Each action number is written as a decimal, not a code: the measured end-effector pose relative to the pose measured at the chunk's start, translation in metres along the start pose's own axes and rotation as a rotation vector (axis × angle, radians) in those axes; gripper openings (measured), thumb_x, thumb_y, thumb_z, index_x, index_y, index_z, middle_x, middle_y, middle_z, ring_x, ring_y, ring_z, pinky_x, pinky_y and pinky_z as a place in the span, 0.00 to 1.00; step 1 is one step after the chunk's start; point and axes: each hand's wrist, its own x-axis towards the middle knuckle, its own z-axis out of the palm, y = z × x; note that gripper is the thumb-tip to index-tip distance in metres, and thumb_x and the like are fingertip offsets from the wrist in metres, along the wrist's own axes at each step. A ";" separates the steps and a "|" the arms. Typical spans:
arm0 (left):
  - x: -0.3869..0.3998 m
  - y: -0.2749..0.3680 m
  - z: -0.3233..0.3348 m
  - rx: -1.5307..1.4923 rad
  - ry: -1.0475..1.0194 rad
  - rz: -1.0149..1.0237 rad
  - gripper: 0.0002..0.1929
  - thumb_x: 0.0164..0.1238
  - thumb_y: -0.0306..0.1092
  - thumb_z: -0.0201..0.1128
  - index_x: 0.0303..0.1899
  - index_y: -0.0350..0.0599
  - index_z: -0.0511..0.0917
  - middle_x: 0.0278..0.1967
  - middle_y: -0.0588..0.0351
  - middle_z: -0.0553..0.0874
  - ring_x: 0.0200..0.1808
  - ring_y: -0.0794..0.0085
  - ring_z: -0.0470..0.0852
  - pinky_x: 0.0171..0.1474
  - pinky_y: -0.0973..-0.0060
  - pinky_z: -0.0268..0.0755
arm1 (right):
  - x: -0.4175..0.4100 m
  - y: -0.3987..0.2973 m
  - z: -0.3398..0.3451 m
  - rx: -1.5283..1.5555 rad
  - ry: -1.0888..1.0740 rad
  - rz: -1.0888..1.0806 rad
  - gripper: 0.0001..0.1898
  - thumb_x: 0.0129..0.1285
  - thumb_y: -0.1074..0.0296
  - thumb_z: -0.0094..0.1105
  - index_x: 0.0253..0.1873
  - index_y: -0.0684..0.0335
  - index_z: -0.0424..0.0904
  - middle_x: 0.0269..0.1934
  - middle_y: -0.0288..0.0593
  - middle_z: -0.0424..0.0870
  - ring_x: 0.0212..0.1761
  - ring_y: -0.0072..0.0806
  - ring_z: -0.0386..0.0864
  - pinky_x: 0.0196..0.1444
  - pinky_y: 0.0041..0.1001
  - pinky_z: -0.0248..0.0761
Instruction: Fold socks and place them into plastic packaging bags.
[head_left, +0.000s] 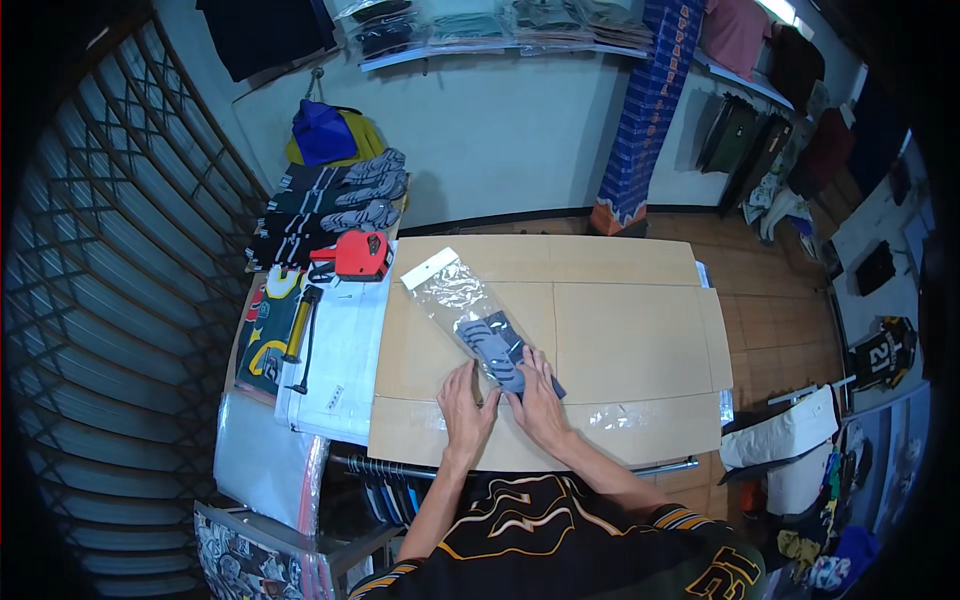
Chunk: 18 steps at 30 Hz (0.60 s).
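A pair of folded grey and dark socks lies partly inside a clear plastic packet with a white header strip, slanting across the cardboard sheet. The fingers of my right hand rest on the near end of the socks. My left hand is at the lower left edge of the packet, its thumb close to the socks. Whether either hand grips the plastic is hard to tell.
Left of the cardboard are a red price labeller, a small yellow-and-black hand pump and stacked socks. Clear plastic bags lie at the near left. A patterned pillar stands beyond the table.
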 end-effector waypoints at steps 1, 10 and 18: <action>0.000 -0.001 0.000 -0.009 0.013 0.013 0.37 0.58 0.35 0.79 0.69 0.36 0.74 0.64 0.40 0.81 0.69 0.47 0.74 0.72 0.53 0.60 | -0.003 -0.002 -0.004 -0.005 -0.002 -0.008 0.31 0.65 0.69 0.72 0.69 0.71 0.68 0.78 0.69 0.62 0.80 0.68 0.59 0.79 0.57 0.57; 0.000 -0.004 -0.001 -0.005 0.027 0.036 0.36 0.57 0.32 0.78 0.69 0.37 0.75 0.64 0.41 0.81 0.68 0.47 0.74 0.72 0.53 0.62 | -0.005 -0.015 -0.039 -0.090 -0.071 -0.030 0.29 0.61 0.65 0.71 0.67 0.64 0.77 0.67 0.52 0.75 0.72 0.52 0.69 0.73 0.51 0.61; 0.001 -0.002 -0.001 0.007 0.004 0.016 0.36 0.57 0.33 0.78 0.69 0.39 0.75 0.66 0.43 0.80 0.70 0.48 0.73 0.72 0.54 0.61 | 0.012 -0.021 -0.034 -0.254 -0.195 0.008 0.41 0.54 0.63 0.69 0.75 0.65 0.70 0.62 0.60 0.72 0.66 0.53 0.67 0.67 0.53 0.60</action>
